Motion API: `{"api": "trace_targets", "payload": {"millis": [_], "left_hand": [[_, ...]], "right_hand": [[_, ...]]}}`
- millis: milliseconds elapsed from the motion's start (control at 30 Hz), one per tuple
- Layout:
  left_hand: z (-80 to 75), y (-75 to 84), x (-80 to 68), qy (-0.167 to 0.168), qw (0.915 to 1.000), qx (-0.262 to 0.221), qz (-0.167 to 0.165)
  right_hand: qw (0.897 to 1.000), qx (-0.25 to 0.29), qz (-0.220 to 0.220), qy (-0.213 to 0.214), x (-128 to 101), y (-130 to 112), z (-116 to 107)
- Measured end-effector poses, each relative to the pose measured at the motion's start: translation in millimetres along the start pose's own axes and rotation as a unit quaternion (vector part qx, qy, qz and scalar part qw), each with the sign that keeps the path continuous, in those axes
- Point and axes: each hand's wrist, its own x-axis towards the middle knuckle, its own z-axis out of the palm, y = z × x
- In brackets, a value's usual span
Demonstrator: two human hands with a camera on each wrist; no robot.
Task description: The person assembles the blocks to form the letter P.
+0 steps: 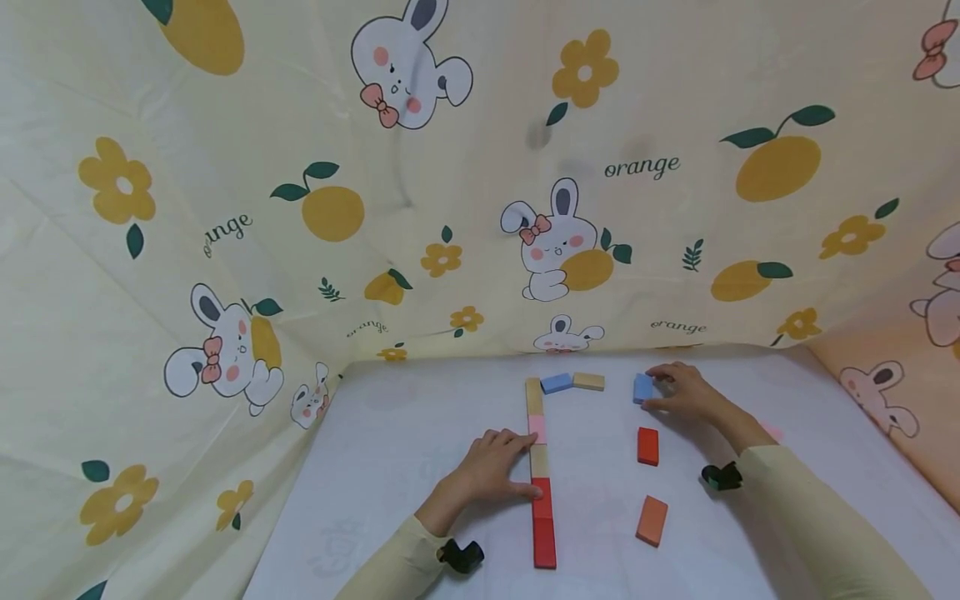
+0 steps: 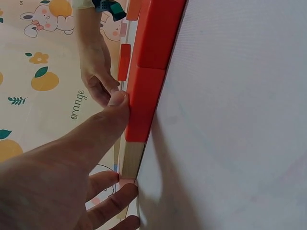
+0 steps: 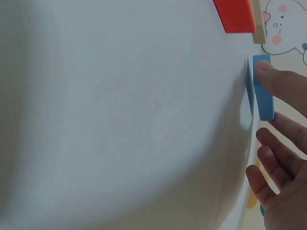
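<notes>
My right hand (image 1: 686, 393) pinches a blue block (image 1: 642, 388) between thumb and forefinger at its two ends. The right wrist view shows that blue block (image 3: 265, 100) close over the table, a dark shadow beside it. The other right fingers are spread, holding nothing. My left hand (image 1: 486, 468) rests against a straight row of blocks, fingers extended. Its thumb touches a red block (image 2: 146, 103), and its fingertips lie by a pink block (image 1: 537, 428). A tan block (image 1: 539, 461) sits between those two. The row's far end is another tan block, its near end a second red block (image 1: 544, 546).
From the row's far end, a blue block (image 1: 557, 383) and a tan block (image 1: 588, 382) run rightward. A red block (image 1: 648, 447) and an orange block (image 1: 651, 521) lie apart on the right of the white table (image 1: 375, 475). A printed cloth (image 1: 450, 150) hangs behind.
</notes>
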Motion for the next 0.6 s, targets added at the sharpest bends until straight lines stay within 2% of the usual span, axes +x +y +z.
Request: {"api": "trace_targets", "payload": {"millis": [300,600], "left_hand": [[0.9,-0.8,1.1,-0.002,1.0000,-0.006,-0.002],[-0.1,-0.1,-0.3,-0.002,1.0000,-0.009,0.002]], "right_hand": [[0.999,0.006,-0.037,-0.009,0,-14,8],[0.997,0.026,-0.062,-0.039,2,-29,15]]}}
